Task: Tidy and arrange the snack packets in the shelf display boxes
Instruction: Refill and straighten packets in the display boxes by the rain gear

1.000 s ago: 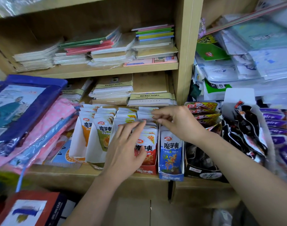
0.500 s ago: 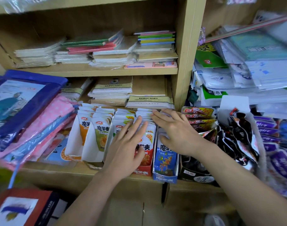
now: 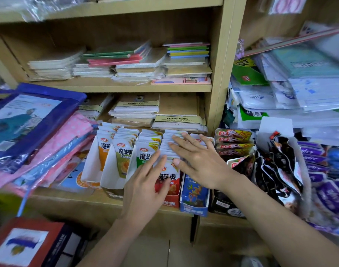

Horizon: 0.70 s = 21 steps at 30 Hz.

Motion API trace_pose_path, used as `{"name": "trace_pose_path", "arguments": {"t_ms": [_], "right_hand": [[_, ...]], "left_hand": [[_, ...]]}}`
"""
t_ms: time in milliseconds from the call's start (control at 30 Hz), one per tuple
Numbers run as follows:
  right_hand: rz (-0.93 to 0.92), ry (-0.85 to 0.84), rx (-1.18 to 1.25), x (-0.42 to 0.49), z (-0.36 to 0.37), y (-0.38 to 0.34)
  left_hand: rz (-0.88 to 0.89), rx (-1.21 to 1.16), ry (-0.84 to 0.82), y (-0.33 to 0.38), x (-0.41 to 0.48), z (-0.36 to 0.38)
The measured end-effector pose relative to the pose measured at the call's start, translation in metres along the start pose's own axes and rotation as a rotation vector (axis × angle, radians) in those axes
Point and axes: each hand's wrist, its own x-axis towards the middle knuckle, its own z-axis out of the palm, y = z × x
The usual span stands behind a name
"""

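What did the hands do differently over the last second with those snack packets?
The right hand let go its pinch on the packet tops and now lies flat, fingers spread, across the red-box row. The left hand also flattened, against the front red packet. The orange and green rows and the blue box stayed put.

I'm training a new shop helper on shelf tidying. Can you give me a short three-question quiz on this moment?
1. True or false: the right hand lies flat, palm down, on the packet tops.
2. Which display box does the left hand partly cover: A) red box, B) blue box?
3. What colour are the packets in the row just right of the blue box?

Key: 1 true; 2 A; 3 red and yellow.
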Motion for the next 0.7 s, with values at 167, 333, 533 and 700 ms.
{"name": "trace_pose_path", "arguments": {"t_ms": [167,333,533,700], "right_hand": [[-0.001,0.018,0.053,0.0,-0.003,-0.009],[0.069,-0.012,-0.053,0.004,-0.004,-0.001],[0.034,-0.005,0.097,-0.001,-0.01,-0.003],[0.027,0.253,0.15,-0.023,-0.025,0.018]], "left_hand": [[-0.038,0.034,-0.032,0.005,0.003,-0.002],[-0.04,0.05,-0.067,0.007,0.005,-0.003],[-0.035,0.051,-0.111,0.006,0.006,-0.009],[-0.058,0.003,-0.053,0.015,0.017,-0.016]]}}
